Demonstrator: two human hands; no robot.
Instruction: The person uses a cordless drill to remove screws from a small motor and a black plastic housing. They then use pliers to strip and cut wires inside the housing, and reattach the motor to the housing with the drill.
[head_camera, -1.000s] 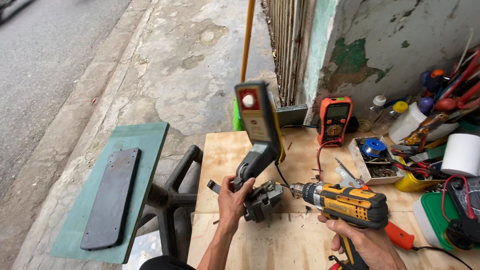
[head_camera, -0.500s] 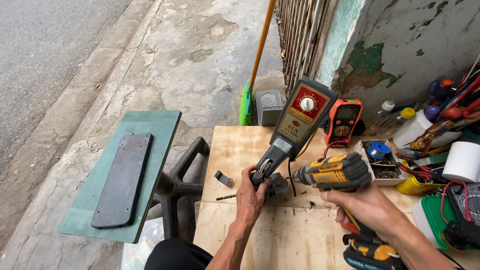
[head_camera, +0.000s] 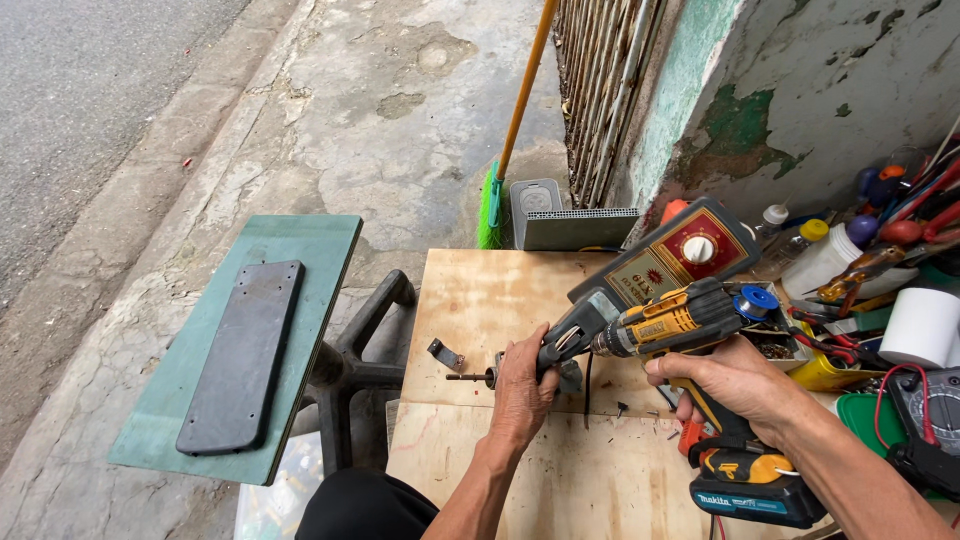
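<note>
Left hand (head_camera: 522, 385) clamps the grey handle of a red-dialled device (head_camera: 668, 262), bracing it tilted above the plywood desk (head_camera: 480, 300). Right hand (head_camera: 735, 380) grips the yellow cordless drill (head_camera: 668, 322), bit apparently meeting the handle end; contact point obscured.

drill (head_camera: 668, 322): yellow and black, blue and black battery | handheld device (head_camera: 668, 262): grey, with a tan and red face and a white knob | tabletop (head_camera: 500, 300): light brown wood | board (head_camera: 244, 353): dark grey on a green panel (head_camera: 320, 250) | broom (head_camera: 492, 205): green bristles, orange stick | wall (head_camera: 800, 90): grey with green patches
</note>
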